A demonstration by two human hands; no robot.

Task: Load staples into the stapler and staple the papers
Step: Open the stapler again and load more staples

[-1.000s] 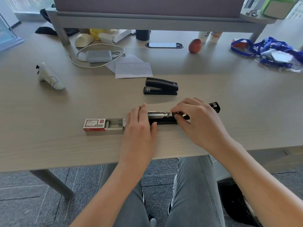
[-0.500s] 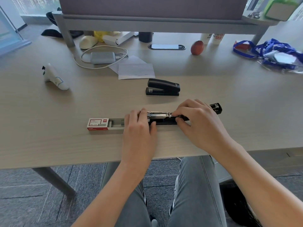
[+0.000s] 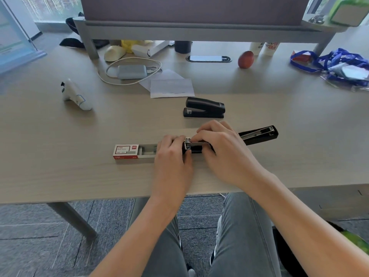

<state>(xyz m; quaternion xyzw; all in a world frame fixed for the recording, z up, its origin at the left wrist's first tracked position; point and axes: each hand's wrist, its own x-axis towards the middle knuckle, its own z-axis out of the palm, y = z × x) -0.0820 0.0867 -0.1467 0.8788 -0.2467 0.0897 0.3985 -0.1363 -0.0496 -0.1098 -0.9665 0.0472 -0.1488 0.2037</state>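
A black stapler (image 3: 257, 134) lies opened flat near the table's front edge, its lid folded out to the right. My left hand (image 3: 171, 156) holds the front end of its metal magazine (image 3: 194, 144). My right hand (image 3: 223, 150) covers the middle of the magazine, fingertips pinched on the metal channel; whether staples are between them is hidden. A red-and-white staple box (image 3: 129, 151) lies slid open just left of my left hand. The papers (image 3: 170, 86) lie further back on the table.
A second black stapler (image 3: 204, 107), closed, sits behind my hands. A white controller (image 3: 74, 94) lies at left. A grey power bank with cable (image 3: 130, 71), a red egg-shaped ball (image 3: 245, 59) and blue lanyards (image 3: 335, 64) lie at the back, under a monitor shelf (image 3: 199, 29).
My right hand's fingers have slid left along the magazine toward its front end. My left hand stays at the front of the stapler. The lid at right is more exposed.
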